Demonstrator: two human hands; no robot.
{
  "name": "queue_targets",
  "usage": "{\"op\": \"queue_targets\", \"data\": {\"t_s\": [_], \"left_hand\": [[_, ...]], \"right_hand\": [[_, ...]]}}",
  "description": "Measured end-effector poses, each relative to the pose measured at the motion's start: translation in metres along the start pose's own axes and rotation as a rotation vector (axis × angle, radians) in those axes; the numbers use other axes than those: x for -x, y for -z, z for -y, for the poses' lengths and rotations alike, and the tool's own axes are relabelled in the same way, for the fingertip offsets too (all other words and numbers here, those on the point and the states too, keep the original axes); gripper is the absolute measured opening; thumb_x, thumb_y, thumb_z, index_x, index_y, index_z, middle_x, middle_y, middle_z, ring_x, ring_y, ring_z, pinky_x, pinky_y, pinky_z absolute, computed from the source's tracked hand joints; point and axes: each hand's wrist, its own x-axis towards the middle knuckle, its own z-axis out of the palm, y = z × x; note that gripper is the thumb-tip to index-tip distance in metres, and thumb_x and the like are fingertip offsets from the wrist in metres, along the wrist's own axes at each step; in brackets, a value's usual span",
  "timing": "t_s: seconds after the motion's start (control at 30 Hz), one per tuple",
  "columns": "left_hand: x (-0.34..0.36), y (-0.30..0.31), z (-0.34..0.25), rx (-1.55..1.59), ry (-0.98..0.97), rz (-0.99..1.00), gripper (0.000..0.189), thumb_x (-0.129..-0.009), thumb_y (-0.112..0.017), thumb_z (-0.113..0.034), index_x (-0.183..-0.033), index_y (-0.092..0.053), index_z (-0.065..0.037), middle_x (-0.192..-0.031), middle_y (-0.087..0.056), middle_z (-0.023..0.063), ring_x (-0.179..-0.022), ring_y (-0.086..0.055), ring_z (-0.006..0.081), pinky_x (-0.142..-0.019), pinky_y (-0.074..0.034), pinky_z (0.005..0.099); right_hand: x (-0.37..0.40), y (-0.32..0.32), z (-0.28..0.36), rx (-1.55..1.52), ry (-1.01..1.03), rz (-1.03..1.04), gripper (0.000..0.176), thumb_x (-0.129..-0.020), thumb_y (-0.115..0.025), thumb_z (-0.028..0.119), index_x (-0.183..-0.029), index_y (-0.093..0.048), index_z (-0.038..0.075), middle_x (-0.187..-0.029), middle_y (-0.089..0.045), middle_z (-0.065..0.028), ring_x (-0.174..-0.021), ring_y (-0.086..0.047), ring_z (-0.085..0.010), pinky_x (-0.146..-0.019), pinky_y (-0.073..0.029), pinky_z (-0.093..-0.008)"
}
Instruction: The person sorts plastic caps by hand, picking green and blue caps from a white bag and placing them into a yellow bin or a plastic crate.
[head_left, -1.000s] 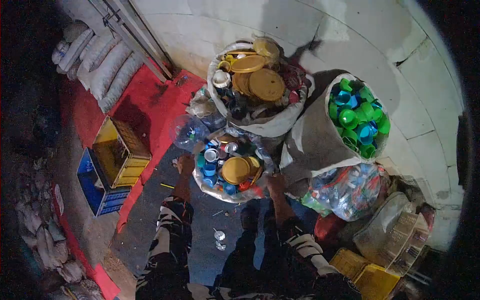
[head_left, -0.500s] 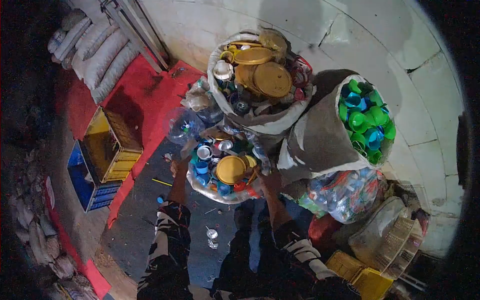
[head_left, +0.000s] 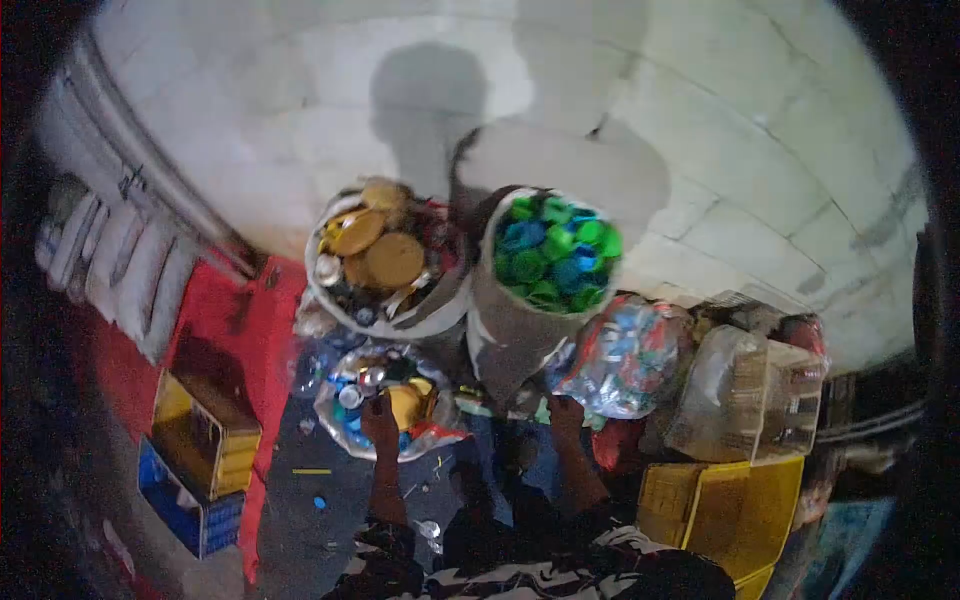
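My left hand (head_left: pixel 379 418) is over the near part of a small open sack (head_left: pixel 436 434) of mixed plastic pieces, beside a yellow lid (head_left: pixel 406 405). Blur hides its fingers and anything in them. My right hand (head_left: pixel 566 412) is off to the right of that sack, close to the lower left edge of a clear bag (head_left: pixel 628 357) stuffed with coloured plastic; its fingers are too smeared to read. Behind stand a wide white sack (head_left: pixel 318 283) with yellow lids and a tall sack (head_left: pixel 507 350) filled with green and blue cups.
Yellow (head_left: pixel 236 455) and blue (head_left: pixel 219 525) crates lie at the left near a red floor covering (head_left: pixel 222 312). Full sacks (head_left: pixel 130 265) lean farther back. At the right are a pale crate (head_left: pixel 787 400) and yellow crates (head_left: pixel 742 515). A wall (head_left: pixel 700 120) rises behind.
The view has tilted up and shifted right. My left hand has moved from the small sack's left rim to over its contents; my right hand has left its right rim and moved right.
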Motion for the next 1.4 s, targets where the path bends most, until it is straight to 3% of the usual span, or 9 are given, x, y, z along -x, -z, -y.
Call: {"op": "queue_targets", "data": {"t_s": [0.2,0.5,0.7,0.83,1.0,1.1,1.13,1.27,1.4], "left_hand": [[-0.048,-0.081,-0.148,-0.081,-0.211,0.275,0.047,-0.090,-0.063,-0.046,-0.086,-0.063,0.001,-0.075,-0.065,0.0191,-0.071,-0.061,0.0374,-0.071,-0.046,0.0467],[-0.125,-0.163,-0.301,-0.173,-0.300,0.462,0.056,-0.090,-0.056,-0.054,-0.092,-0.066,0.001,-0.092,-0.067,0.0260,-0.098,-0.062,0.0461,-0.085,-0.047,0.0530],[-0.213,-0.296,-0.222,-0.530,-0.935,0.252,0.066,-0.089,-0.057,-0.051,-0.117,-0.057,0.009,-0.105,-0.063,0.0315,-0.103,-0.061,0.0458,-0.088,-0.048,0.0525],[-0.208,-0.313,-0.228,-0.614,-0.612,0.559,0.063,-0.090,-0.057,-0.046,-0.120,-0.054,0.009,-0.109,-0.061,0.0312,-0.104,-0.060,0.0449,-0.089,-0.048,0.0512],[-0.217,-0.310,-0.231,-0.561,-0.529,0.670,0.057,-0.090,-0.055,-0.041,-0.121,-0.054,0.007,-0.109,-0.061,0.0292,-0.105,-0.059,0.0435,-0.090,-0.047,0.0501],[-0.222,-0.306,-0.239,-0.511,-0.478,0.741,0.054,-0.091,-0.055,-0.038,-0.122,-0.054,0.006,-0.109,-0.061,0.0279,-0.105,-0.058,0.0426,-0.091,-0.046,0.0495],[-0.225,-0.305,-0.234,-0.498,-0.465,0.760,0.053,-0.091,-0.054,-0.037,-0.122,-0.054,0.006,-0.110,-0.061,0.0275,-0.106,-0.058,0.0423,-0.091,-0.046,0.0493],[-0.226,-0.293,-0.240,-0.459,-0.423,0.814,0.049,-0.091,-0.053,-0.032,-0.123,-0.054,0.005,-0.110,-0.060,0.0259,-0.106,-0.057,0.0412,-0.093,-0.045,0.0485],[-0.218,-0.281,-0.241,-0.433,-0.411,0.815,0.045,-0.092,-0.053,-0.028,-0.124,-0.054,0.003,-0.110,-0.060,0.0242,-0.107,-0.056,0.0400,-0.094,-0.044,0.0476]], "right_hand": [[-0.066,0.080,-0.035,-0.074,0.092,-0.078,0.042,-0.088,-0.065,0.039,-0.084,-0.072,-0.002,-0.072,-0.070,-0.0094,-0.063,-0.063,-0.0157,-0.061,-0.049,-0.0330],[-0.184,0.136,0.121,-0.077,0.242,-0.280,0.042,-0.086,-0.067,0.041,-0.091,-0.068,-0.001,-0.076,-0.069,-0.0156,-0.073,-0.067,-0.0306,-0.071,-0.051,-0.0416],[-0.212,0.115,0.159,0.475,0.443,-0.329,0.050,-0.081,-0.068,0.032,-0.117,-0.055,-0.002,-0.100,-0.062,-0.0225,-0.097,-0.060,-0.0369,-0.081,-0.050,-0.0474],[-0.216,0.095,0.151,0.404,0.293,-0.288,0.045,-0.082,-0.065,0.027,-0.115,-0.054,-0.002,-0.104,-0.057,-0.0248,-0.102,-0.055,-0.0429,-0.086,-0.047,-0.0497],[-0.236,0.065,0.084,0.147,0.008,-0.199,0.025,-0.086,-0.058,0.028,-0.085,-0.061,0.004,-0.072,-0.060,-0.0164,-0.068,-0.060,-0.0427,-0.064,-0.050,-0.0512],[-0.263,0.037,0.016,0.650,0.183,-0.216,0.025,-0.087,-0.056,0.028,-0.080,-0.062,0.004,-0.075,-0.063,-0.0194,-0.067,-0.062,-0.0403,-0.059,-0.049,-0.0502],[-0.222,0.090,0.104,0.329,0.158,-0.221,0.023,-0.087,-0.056,0.025,-0.083,-0.063,0.003,-0.076,-0.064,-0.0207,-0.069,-0.064,-0.0397,-0.060,-0.050,-0.0494],[-0.225,0.090,0.101,0.278,0.300,-0.261,0.009,-0.080,-0.059,0.011,-0.083,-0.065,0.005,-0.072,-0.060,-0.0185,-0.069,-0.061,-0.0398,-0.077,-0.047,-0.0519],[-0.225,0.105,0.107,0.321,0.405,-0.240,0.017,-0.086,-0.054,0.017,-0.088,-0.064,0.003,-0.073,-0.062,-0.0227,-0.073,-0.063,-0.0432,-0.062,-0.049,-0.0513]]}}
